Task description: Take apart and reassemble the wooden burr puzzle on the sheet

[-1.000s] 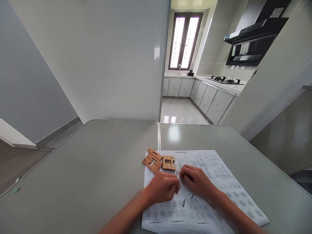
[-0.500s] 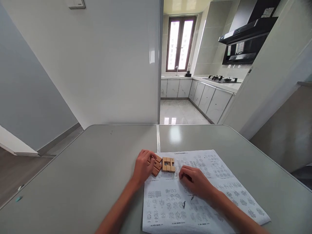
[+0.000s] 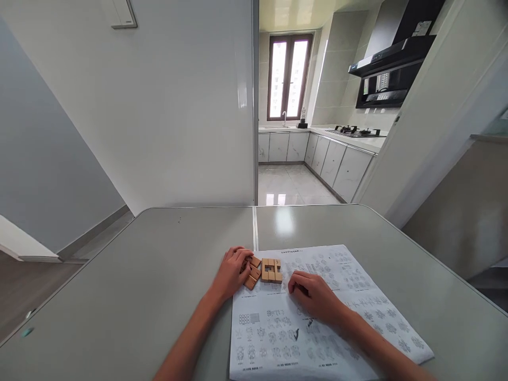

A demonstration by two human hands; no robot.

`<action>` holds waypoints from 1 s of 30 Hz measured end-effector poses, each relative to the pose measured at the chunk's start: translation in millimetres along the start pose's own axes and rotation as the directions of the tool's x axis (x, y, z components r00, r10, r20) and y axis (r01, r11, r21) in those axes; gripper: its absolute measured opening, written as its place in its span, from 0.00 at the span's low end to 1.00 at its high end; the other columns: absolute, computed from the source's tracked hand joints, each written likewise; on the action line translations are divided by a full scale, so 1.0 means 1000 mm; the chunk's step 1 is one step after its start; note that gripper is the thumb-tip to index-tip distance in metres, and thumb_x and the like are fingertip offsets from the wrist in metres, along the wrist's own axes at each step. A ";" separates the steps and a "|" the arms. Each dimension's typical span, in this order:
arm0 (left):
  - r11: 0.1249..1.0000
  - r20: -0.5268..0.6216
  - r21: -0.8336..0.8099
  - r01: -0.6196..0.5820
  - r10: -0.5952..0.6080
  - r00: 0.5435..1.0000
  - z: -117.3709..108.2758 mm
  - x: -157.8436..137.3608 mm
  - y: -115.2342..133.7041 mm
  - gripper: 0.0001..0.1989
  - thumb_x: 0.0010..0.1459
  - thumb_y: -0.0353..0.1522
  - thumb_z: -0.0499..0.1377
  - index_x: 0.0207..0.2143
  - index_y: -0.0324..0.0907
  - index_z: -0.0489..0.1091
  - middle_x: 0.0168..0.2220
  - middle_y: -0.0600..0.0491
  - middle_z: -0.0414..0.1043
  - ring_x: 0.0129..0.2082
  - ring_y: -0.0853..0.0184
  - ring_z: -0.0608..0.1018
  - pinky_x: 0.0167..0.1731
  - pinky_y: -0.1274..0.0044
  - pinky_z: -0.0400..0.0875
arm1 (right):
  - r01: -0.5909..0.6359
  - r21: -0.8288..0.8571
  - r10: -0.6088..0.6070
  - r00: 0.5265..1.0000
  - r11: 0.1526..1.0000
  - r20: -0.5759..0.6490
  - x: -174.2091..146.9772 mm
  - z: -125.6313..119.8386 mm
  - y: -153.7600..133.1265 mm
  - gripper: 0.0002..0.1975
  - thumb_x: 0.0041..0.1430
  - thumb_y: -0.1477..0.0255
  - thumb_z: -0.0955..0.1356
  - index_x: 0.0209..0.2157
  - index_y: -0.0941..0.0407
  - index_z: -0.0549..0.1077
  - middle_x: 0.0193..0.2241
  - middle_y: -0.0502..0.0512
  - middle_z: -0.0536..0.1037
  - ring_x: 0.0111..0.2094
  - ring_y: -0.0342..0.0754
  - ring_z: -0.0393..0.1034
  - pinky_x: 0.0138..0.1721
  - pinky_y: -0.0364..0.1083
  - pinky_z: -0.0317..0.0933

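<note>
My left hand (image 3: 230, 274) bends over several flat wooden puzzle pieces (image 3: 252, 280) at the left edge of a printed sheet (image 3: 278, 301). Its thumb and fingers close round one of these pieces, partly hiding it. Just right of them, a squarish group of light wooden blocks (image 3: 271, 278) with a gap in its middle lies on the sheet. My right hand (image 3: 315, 297) rests on the paper to the right of that group, apart from it. Its fingers are curled in and no object shows in them.
The sheet carries rows of small line drawings and lies on a grey table (image 3: 178, 296) with a seam (image 3: 255, 227) down the middle. A small green object (image 3: 27, 332) is at the far left. Beyond the table are a white wall panel (image 3: 190, 106) and a kitchen with a gas stove (image 3: 355, 130).
The view has tilted up slightly and shifted. My left hand's fingers have moved a little over the wooden pieces. My right hand stays curled on the sheet.
</note>
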State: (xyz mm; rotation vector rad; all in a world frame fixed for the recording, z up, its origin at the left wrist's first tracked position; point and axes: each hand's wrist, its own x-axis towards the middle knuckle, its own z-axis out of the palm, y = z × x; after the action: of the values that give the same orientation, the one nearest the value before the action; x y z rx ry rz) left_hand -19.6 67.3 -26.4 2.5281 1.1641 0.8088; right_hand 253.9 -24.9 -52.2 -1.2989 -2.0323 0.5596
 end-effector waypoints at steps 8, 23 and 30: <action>1.000 0.010 0.019 -0.003 0.003 1.000 -0.001 -0.001 0.001 0.13 0.67 0.27 0.50 0.50 0.45 0.70 0.52 0.49 0.73 0.55 0.57 0.70 0.55 0.62 0.71 | -0.009 0.007 0.008 1.000 1.000 0.008 0.000 -0.002 -0.003 0.12 0.63 0.80 0.61 0.30 0.53 0.71 0.28 0.49 0.76 0.25 0.44 0.63 0.29 0.44 0.55; 0.998 -0.008 0.058 0.006 -0.005 1.000 0.003 -0.004 -0.006 0.21 0.60 0.21 0.51 0.52 0.45 0.71 0.53 0.47 0.70 0.55 0.54 0.69 0.56 0.58 0.69 | -0.014 -0.006 0.014 1.000 1.000 -0.004 0.000 -0.002 -0.004 0.11 0.63 0.80 0.61 0.30 0.53 0.71 0.28 0.48 0.76 0.26 0.44 0.65 0.30 0.43 0.57; 0.993 -0.035 0.109 0.035 -0.031 0.999 0.003 -0.003 -0.003 0.21 0.59 0.21 0.53 0.51 0.45 0.71 0.52 0.47 0.69 0.54 0.54 0.68 0.55 0.58 0.67 | -0.022 0.006 0.022 1.000 1.000 0.006 0.000 -0.003 -0.006 0.11 0.62 0.80 0.62 0.30 0.53 0.71 0.29 0.48 0.76 0.27 0.44 0.65 0.30 0.44 0.57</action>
State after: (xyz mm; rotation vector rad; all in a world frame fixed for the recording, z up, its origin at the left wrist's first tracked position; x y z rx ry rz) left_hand -21.4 66.7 -31.7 2.5845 1.2906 0.8029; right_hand 252.5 -27.0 -46.2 -1.3187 -2.0219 0.5797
